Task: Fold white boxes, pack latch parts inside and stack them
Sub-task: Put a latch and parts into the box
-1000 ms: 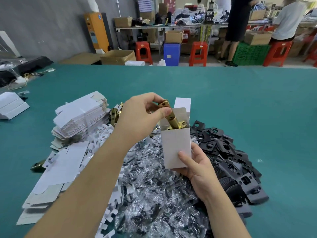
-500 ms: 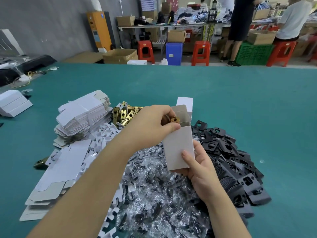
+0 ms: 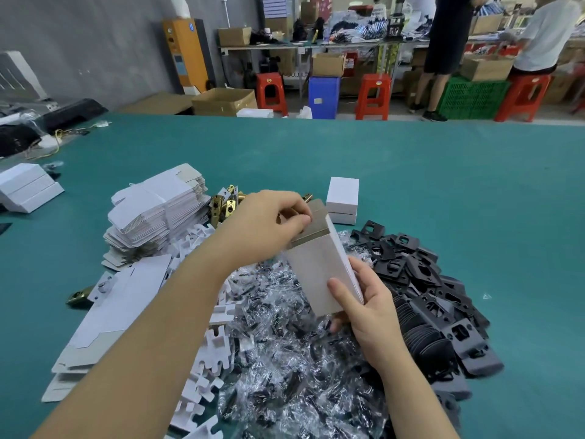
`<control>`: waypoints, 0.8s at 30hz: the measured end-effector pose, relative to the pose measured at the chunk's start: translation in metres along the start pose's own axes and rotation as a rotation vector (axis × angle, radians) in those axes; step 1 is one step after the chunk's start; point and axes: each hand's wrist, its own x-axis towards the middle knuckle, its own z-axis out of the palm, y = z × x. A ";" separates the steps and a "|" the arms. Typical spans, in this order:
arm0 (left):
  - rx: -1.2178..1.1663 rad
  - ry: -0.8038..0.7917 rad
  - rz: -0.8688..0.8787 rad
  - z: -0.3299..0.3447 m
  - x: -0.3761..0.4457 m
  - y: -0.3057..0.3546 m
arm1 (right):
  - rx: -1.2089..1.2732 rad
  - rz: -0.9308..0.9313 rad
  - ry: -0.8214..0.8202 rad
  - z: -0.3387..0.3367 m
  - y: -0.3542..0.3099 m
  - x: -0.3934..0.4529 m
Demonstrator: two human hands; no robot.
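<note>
Box (image 3: 319, 274), white, stands tilted above the worktop (image 3: 443, 185), long axis rising away. Right hand (image 3: 367, 305) grips its near end; left hand (image 3: 269, 226) pinches the far top flap, nearest the opening.

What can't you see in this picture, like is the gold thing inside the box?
- Inside of the white box: head view, the left hand and the box's top flap cover the opening, so its contents cannot be told.
- Box's bottom end: hidden by the right hand.
- Pile of brass latch parts: mostly behind the left hand.
- Contents of the clear plastic bags: too small and glary.
</note>
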 end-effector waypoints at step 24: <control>0.481 -0.332 -0.370 -0.011 -0.060 -0.105 | -0.338 -0.152 0.042 0.005 0.006 -0.003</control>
